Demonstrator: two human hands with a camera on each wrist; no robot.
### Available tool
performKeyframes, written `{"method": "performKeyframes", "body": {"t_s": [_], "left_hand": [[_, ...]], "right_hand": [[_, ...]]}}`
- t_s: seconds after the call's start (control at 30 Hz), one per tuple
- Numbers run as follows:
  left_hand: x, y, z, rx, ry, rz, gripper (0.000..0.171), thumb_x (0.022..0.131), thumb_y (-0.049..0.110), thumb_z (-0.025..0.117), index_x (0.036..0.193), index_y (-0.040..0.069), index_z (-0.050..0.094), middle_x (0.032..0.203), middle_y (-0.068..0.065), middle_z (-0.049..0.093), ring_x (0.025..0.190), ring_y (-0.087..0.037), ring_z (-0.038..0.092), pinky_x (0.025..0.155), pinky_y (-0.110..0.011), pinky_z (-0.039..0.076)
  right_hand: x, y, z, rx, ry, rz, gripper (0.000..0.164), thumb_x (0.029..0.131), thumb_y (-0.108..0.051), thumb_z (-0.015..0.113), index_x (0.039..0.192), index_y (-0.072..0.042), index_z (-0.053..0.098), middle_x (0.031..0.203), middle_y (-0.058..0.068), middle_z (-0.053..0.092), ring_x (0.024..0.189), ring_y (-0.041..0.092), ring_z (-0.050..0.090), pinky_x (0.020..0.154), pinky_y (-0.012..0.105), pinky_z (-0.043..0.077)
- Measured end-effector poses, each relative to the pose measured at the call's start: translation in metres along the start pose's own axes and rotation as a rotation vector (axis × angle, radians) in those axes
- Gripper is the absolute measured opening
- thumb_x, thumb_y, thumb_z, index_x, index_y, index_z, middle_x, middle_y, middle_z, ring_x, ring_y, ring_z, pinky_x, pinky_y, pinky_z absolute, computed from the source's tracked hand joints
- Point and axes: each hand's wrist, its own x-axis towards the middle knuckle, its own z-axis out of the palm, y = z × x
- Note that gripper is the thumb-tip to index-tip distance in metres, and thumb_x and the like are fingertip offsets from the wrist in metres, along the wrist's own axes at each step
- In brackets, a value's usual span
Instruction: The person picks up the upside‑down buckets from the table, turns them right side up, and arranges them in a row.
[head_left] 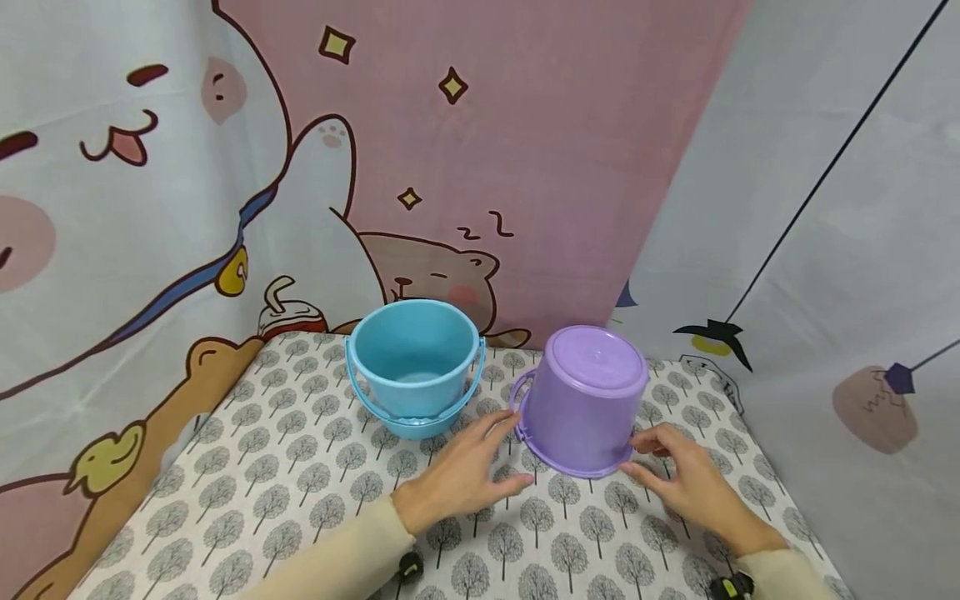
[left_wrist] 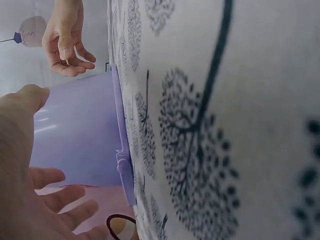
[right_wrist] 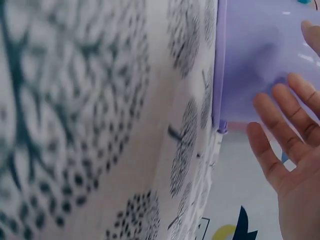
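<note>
The purple bucket (head_left: 585, 408) is set upside down between the two sets of fingers, with its base up and its rim (head_left: 579, 472) down on the tree-print cloth (head_left: 225, 467). The left hand (head_left: 461, 471) is held with its fingers (left_wrist: 72, 196) spread and slightly bent beside the bucket's handle (head_left: 514, 390); the right hand (head_left: 682, 483) is held with its fingers (right_wrist: 272, 120) parted near the opposite side. Nothing is gripped by either; whether the bucket is brushed by any fingertip cannot be told. The blue bucket (head_left: 408, 404) is stood upright beyond the left fingers, apart from them.

From its shine, the purple bucket is judged to be hollow plastic: light, stiff with a little give, not easily broken. Its smooth wall, narrowed toward the base, may be slippery under flat fingers. A surer hold would be found at the flared rim, with fingertips hooked beneath it from both sides; the swinging handle is better not relied on
</note>
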Motion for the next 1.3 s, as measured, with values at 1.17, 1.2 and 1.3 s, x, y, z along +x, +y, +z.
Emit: {"method": "performKeyframes", "body": {"t_s": [1.17, 1.2, 1.3], "left_hand": [[0.060, -0.006, 0.041, -0.111, -0.052, -0.162, 0.135, 0.091, 0.060, 0.099, 0.187, 0.009, 0.019, 0.186, -0.023, 0.043, 0.168, -0.042, 0.052, 0.139, -0.062, 0.049], [0.060, -0.006, 0.041, -0.114, -0.051, -0.158, 0.135, 0.090, 0.059, 0.099, 0.187, 0.008, 0.019, 0.186, -0.023, 0.043, 0.168, -0.042, 0.052, 0.140, -0.062, 0.047], [0.063, -0.006, 0.042, -0.116, -0.057, -0.152, 0.137, 0.090, 0.056, 0.101, 0.187, 0.007, 0.018, 0.186, -0.024, 0.042, 0.169, -0.041, 0.051, 0.142, -0.062, 0.044]], "right_hand": [[0.029, 0.048, 0.010, 0.032, -0.242, 0.111, 0.134, 0.081, -0.056, 0.105, 0.179, 0.004, 0.036, 0.175, 0.037, 0.051, 0.156, 0.065, 0.055, 0.126, 0.085, 0.046], [0.030, 0.048, 0.010, 0.028, -0.244, 0.113, 0.135, 0.081, -0.057, 0.106, 0.179, 0.004, 0.035, 0.175, 0.038, 0.051, 0.156, 0.065, 0.055, 0.126, 0.085, 0.046], [0.033, 0.047, 0.010, 0.021, -0.257, 0.135, 0.137, 0.080, -0.059, 0.105, 0.179, 0.004, 0.035, 0.175, 0.038, 0.050, 0.157, 0.066, 0.053, 0.128, 0.085, 0.044]]}}
